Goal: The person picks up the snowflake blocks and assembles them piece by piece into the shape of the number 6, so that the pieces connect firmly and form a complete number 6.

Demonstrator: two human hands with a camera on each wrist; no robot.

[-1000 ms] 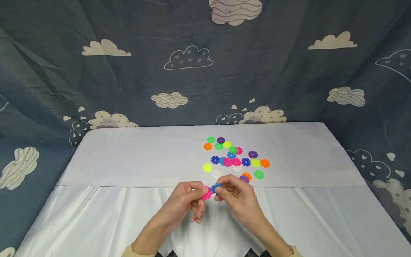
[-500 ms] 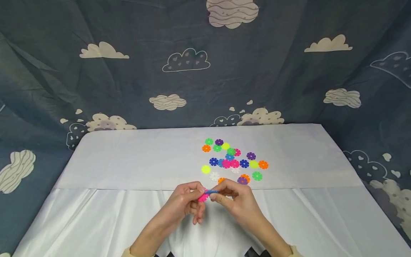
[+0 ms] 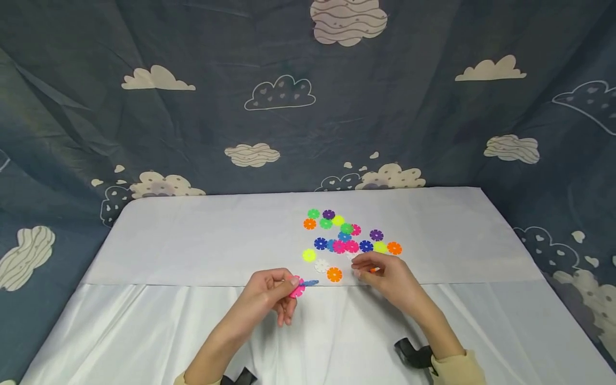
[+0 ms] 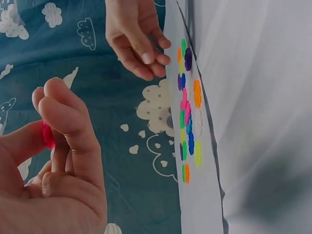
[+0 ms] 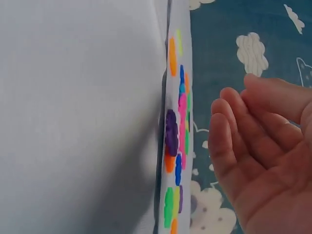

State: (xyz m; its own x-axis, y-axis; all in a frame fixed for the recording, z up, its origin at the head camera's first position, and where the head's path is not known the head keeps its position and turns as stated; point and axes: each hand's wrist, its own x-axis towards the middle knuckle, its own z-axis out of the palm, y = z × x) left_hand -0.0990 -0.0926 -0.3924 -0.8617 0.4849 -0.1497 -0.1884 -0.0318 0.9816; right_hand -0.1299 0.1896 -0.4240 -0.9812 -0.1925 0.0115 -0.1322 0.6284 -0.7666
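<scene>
My left hand (image 3: 268,294) pinches a pink notched plastic disc (image 3: 299,290) between thumb and fingers. A blue notched disc (image 3: 310,283) is joined to it, edge-on, and sticks out to the right. In the left wrist view only a sliver of the pink disc (image 4: 48,135) shows between the fingers. My right hand (image 3: 391,279) is over the near right part of the scattered discs, its fingers loosely bent and holding nothing. The right wrist view shows that hand (image 5: 265,146) with a gap between thumb and fingers. It hides some discs in the head view.
Several loose notched discs lie on the white table (image 3: 192,240), some overlapping. An orange disc (image 3: 334,275) and a white disc (image 3: 321,266) lie nearest the hands. A yellow disc (image 3: 309,255) is farther left. Behind the table hangs a dark cloth (image 3: 202,128) with clouds.
The blue disc, earlier held by the right hand against the pink one, now stays on the pink disc. The right hand has let go and moved right; the left hand has drawn slightly left.
</scene>
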